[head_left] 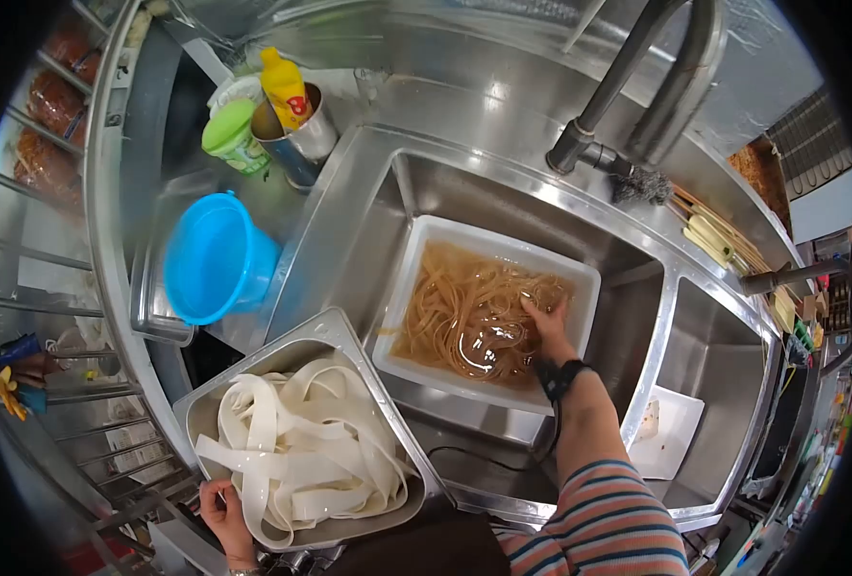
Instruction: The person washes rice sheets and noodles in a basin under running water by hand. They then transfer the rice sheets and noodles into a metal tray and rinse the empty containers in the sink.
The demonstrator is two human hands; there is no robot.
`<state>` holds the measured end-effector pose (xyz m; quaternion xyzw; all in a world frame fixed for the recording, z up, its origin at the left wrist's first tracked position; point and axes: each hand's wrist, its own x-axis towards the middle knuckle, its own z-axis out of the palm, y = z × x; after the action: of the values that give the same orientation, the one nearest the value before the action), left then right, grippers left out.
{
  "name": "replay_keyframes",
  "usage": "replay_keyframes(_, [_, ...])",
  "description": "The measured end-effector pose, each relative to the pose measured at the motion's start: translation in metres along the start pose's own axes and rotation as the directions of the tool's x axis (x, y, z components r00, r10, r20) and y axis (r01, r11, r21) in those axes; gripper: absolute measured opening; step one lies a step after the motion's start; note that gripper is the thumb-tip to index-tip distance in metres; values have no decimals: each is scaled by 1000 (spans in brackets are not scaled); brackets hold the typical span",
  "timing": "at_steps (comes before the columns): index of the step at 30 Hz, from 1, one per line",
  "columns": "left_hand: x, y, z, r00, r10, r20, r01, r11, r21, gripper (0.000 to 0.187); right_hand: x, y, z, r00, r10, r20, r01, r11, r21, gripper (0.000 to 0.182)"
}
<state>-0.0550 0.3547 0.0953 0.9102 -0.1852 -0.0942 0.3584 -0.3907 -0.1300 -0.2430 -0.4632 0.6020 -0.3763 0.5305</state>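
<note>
The right grip (pixel 547 322), fingers apart, is among brown noodles (pixel 455 317) in the white tub (pixel 402 298). The left grip (pixel 222 516) is curled beside the steel pan (pixel 354 339); whether it holds, one cannot tell. Quick pushing toward the tub's wall, right of the right grip, could spill water (pixel 485 357); leftward is more room.
</note>
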Motion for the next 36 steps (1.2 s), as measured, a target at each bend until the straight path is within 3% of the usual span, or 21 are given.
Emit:
replay_keyframes(1, [0, -2, -1, 1000, -5, 8, 5, 1000, 9, 10, 0, -20, 5, 1000, 12, -2, -12, 1000, -4, 106])
replay_keyframes(2, [-1, -7, -1, 1000, -19, -7, 19, 1000, -21, 10, 4, -44, 8, 967, 212, 142, -219, 975, 31, 103])
replay_keyframes(3, [-2, -9, 0, 999, -40, -25, 39, 998, -50, 11, 1, -73, 17, 872, 393, 290, -420, 907, 31, 99])
replay_keyframes(4, [-3, -9, 1, 999, 23, -23, -24, 999, -42, 9, -2, -84, 25, 868, 403, 291, -428, 904, 24, 99])
replay_keyframes(6, [-2, -6, 0, 1000, 25, -8, -25, 1000, 0, 9, -14, -92, 39, 753, 429, 499, -413, 898, -148, 103])
replay_keyframes(7, [-4, -3, 0, 999, 32, -3, -32, 999, 34, 9, -17, -91, 46, 746, 442, 499, -423, 892, -157, 103])
replay_keyframes(9, [-5, 4, 1, 999, -33, 3, 33, 999, -7, 9, -24, -89, 60, 711, 284, 644, 70, 882, -466, 112])
replay_keyframes(10, [-5, 6, 0, 997, -80, 8, 81, 995, -54, 10, -30, -82, 68, 707, 288, 646, 67, 882, -467, 112])
replay_keyframes(12, [-6, 0, -2, 998, -63, 0, 63, 998, -17, 10, -49, -61, 83, 573, 348, 742, 219, 807, -549, 130])
replay_keyframes(16, [-6, -2, -2, 997, -74, -5, 74, 997, -14, 10, -98, -85, 112, 545, 335, 769, 229, 822, -521, 126])
replay_keyframes(18, [-6, -1, -2, 997, -77, -5, 77, 997, -14, 10, -111, -82, 128, 618, 462, 636, 297, 611, -733, 107])
replay_keyframes(19, [-6, 0, -1, 997, -81, -7, 81, 997, -15, 10, -112, -77, 134, 620, 462, 634, 294, 612, -734, 107])
replay_keyframes(21, [-7, 2, -1, 995, -102, 0, 102, 994, -44, 10, -109, -61, 142, 584, 452, 675, 323, 633, -703, 76])
replay_keyframes(22, [-7, 3, 0, 992, -126, 3, 126, 989, -72, 11, -105, -51, 146, 588, 449, 673, 321, 634, -703, 76])
replay_keyframes(24, [-8, 4, 1, 991, -137, 0, 137, 987, -85, 11, -99, -38, 154, 539, 507, 673, 387, 561, -732, 52])
replay_keyframes(25, [-8, 5, 1, 988, -153, -2, 152, 984, -95, 11, -96, -34, 155, 537, 506, 675, 386, 564, -730, 52])
replay_keyframes(28, [-10, 4, 2, 990, -141, -29, 137, 984, -116, 12, -93, -37, 160, 412, 640, 649, 462, 467, -754, 46])
replay_keyframes(30, [-9, 2, 1, 994, -103, -28, 102, 994, -49, 12, -100, -44, 160, 520, 621, 587, 517, 318, -795, 46])
replay_keyframes(31, [-9, 2, 1, 998, -62, -26, 63, 998, 13, 12, -103, -44, 160, 514, 622, 591, 521, 321, -791, 46])
replay_keyframes(35, [-7, 17, 4, 996, -83, -22, 83, 996, 26, 13, -111, -29, 151, 647, 530, 548, 417, 356, -836, 38])
replay_keyframes(36, [-7, 12, 3, 1000, -18, -22, 20, 999, 51, 13, -108, -21, 145, 605, 504, 616, 474, 393, -788, 37])
